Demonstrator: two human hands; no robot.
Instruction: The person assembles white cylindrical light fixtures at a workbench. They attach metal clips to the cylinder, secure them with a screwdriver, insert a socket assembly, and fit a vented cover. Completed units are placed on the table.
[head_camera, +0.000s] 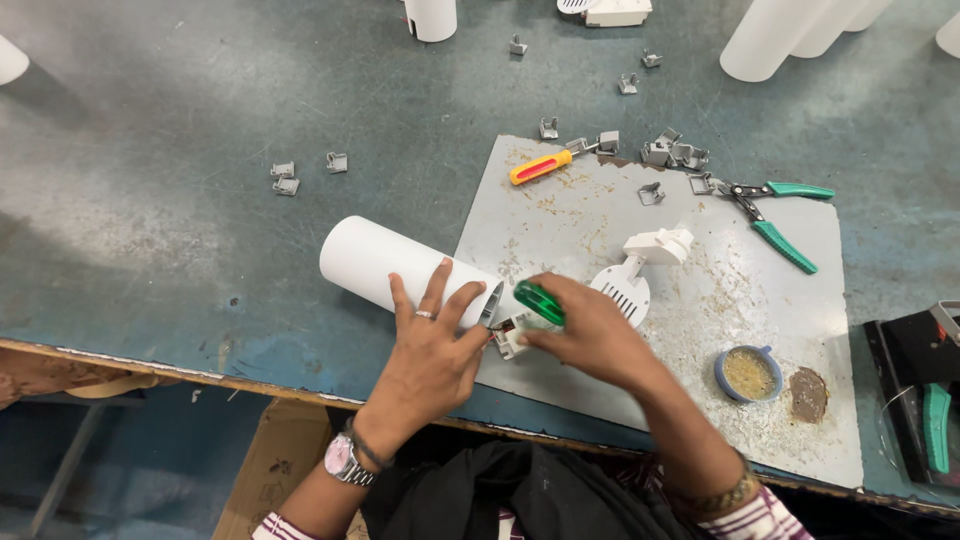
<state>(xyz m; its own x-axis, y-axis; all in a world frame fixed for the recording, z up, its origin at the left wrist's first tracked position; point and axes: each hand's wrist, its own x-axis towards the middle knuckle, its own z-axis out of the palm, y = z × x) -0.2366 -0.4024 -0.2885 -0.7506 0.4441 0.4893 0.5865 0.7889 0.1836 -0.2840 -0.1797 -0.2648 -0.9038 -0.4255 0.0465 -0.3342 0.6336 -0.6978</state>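
Note:
A white cylinder housing lies on its side on the bench. My left hand rests over its open end with fingers spread, holding it down; a ring is on one finger and a watch on the wrist. My right hand grips a green-handled screwdriver, its tip pointing at a small white part at the cylinder's mouth. A white round vented cap with a bracket lies just right of my right hand.
A grey metal sheet covers the bench's right side. On it lie an orange screwdriver, green-handled pliers, grey metal clips and a small round tin. More clips and white tubes lie farther back.

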